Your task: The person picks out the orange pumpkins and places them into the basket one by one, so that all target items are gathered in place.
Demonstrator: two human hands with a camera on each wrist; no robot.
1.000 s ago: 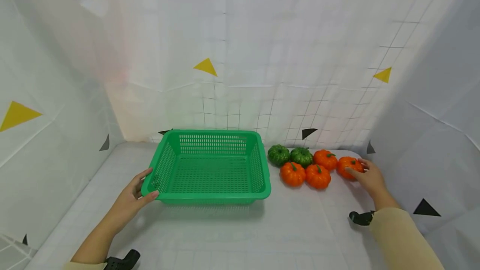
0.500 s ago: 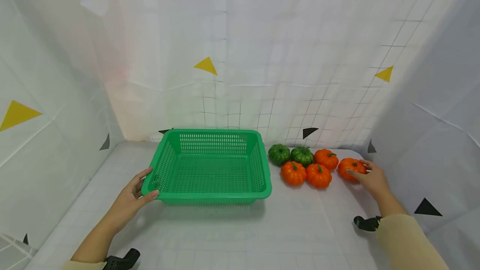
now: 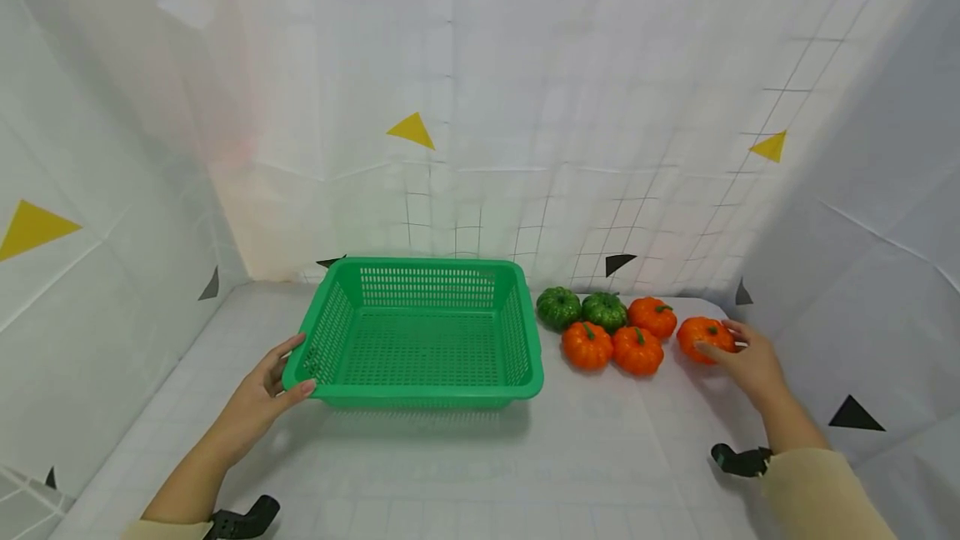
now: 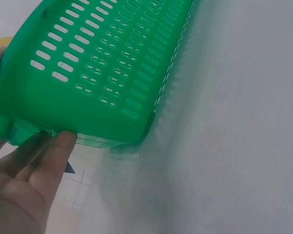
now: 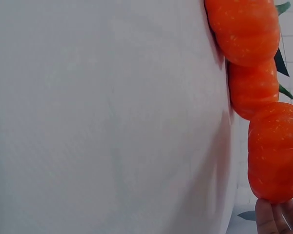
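Note:
A green plastic basket (image 3: pixel 423 391) with slotted walls stands on the table, and nothing lies in it. My left hand (image 3: pixel 251 411) grips its near left corner, thumb at the rim and fingers against the outer side; the left wrist view shows those fingers (image 4: pixel 56 158) at the basket wall (image 4: pixel 102 114). At the far right, my right hand (image 3: pixel 756 363) holds an orange pumpkin (image 3: pixel 705 338) between thumb and fingers. In the right wrist view, fingertips (image 5: pixel 266 214) touch the held pumpkin (image 5: pixel 276 156). Whether it rests on the table is unclear.
Between basket and right hand sit two green pumpkins (image 3: pixel 558 309) and three more orange pumpkins (image 3: pixel 637 351), close together. A white sheet covers the table (image 3: pixel 480 473). White sheet walls (image 3: pixel 480 107) with yellow and black triangles rise behind and at both sides.
My right hand and its orange pumpkin have shifted slightly right and nearer, widening the gap to the other pumpkins. The left hand and basket stay in place.

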